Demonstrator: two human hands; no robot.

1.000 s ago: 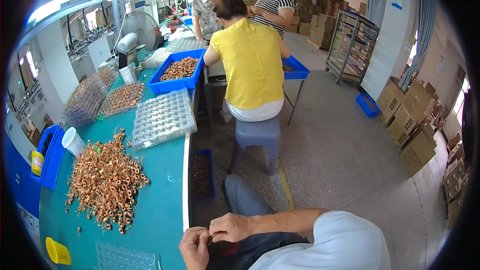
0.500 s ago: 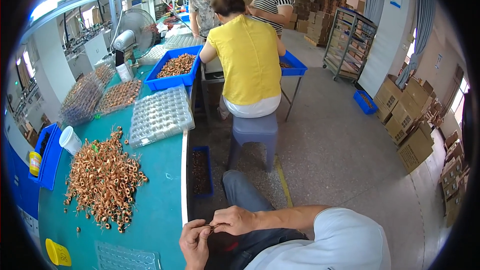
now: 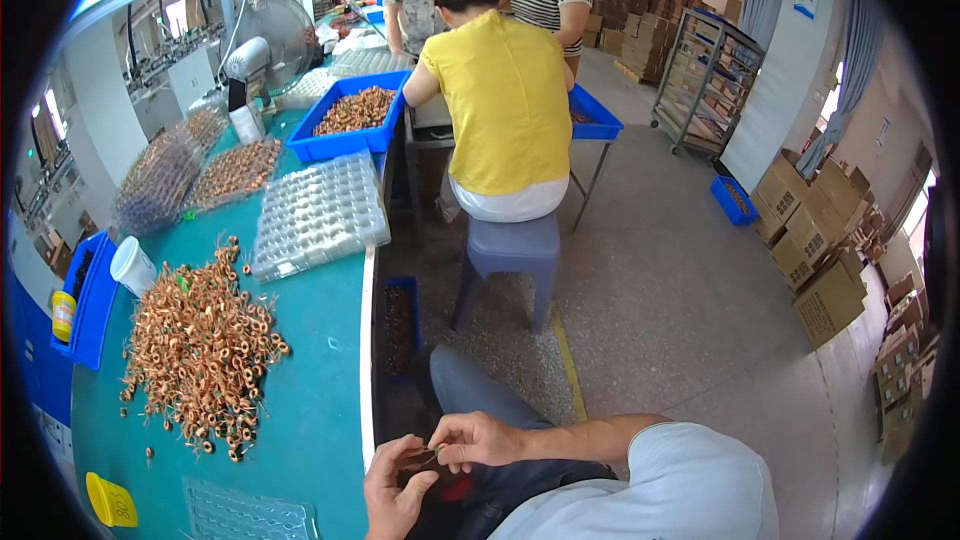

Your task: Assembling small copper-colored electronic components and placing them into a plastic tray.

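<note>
Over my lap, just off the bench's edge, my left hand (image 3: pixel 392 488) and my right hand (image 3: pixel 478 440) work close together. Thin wire (image 3: pixel 428 456) runs between their fingertips, with a small dark piece by it, too small to make out fully. Right thumb and fingers are pinched on it; the left fingers are bent round its other side, thumb a little apart. Left of them on the green bench (image 3: pixel 325 340) lies a large heap of copper-wound ring coils (image 3: pixel 200 350) with loose wire ends.
Clear plastic trays (image 3: pixel 320 215) and a blue bin of coils (image 3: pixel 355 118) stand farther up the bench. A yellow cup (image 3: pixel 110 500) and another clear tray (image 3: pixel 250 513) lie near. Ahead, a person in yellow (image 3: pixel 505 110) sits on a stool (image 3: pixel 510 265); two others stand beyond.
My fingers have spread slightly from their tight pinch, and the right hand has shifted a little right. The view has moved slightly; the coil heap looks the same.
</note>
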